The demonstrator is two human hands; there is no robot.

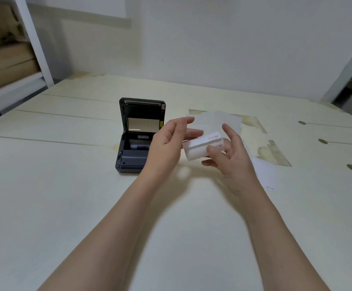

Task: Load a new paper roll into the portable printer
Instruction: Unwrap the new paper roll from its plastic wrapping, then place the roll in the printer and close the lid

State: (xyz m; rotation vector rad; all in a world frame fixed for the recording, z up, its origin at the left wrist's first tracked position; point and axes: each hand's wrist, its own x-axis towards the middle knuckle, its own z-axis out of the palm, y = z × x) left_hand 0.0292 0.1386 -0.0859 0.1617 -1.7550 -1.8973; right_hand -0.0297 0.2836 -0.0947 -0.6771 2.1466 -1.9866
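**Paper roll held above tabletop, printer lid open**

We note a portable printer standing on the pale tabletop, left of centre. It is dark grey, and its lid is raised upright at the back, exposing the paper bay. We see a dark cylindrical part lying inside the bay; we cannot tell what it is.

The white paper roll is held in the air to the right of the printer, apart from it and clear of the tabletop. Red printing shows on its wrapper near the right end. The right hand grips the roll: the thumb presses on its near side and the fingers curl behind its right end. The left hand is at the roll's left end with fingers loosely spread; its fingertips appear to pinch a thin white sheet that rises from the roll, though motion blur leaves this contact uncertain.

Behind and below the right hand, loose white paper sheets lie on the tabletop. Further right, the tabletop surface shows torn patches and three small dark oval marks. Both forearms are bare. A white shelf frame stands at the far left.
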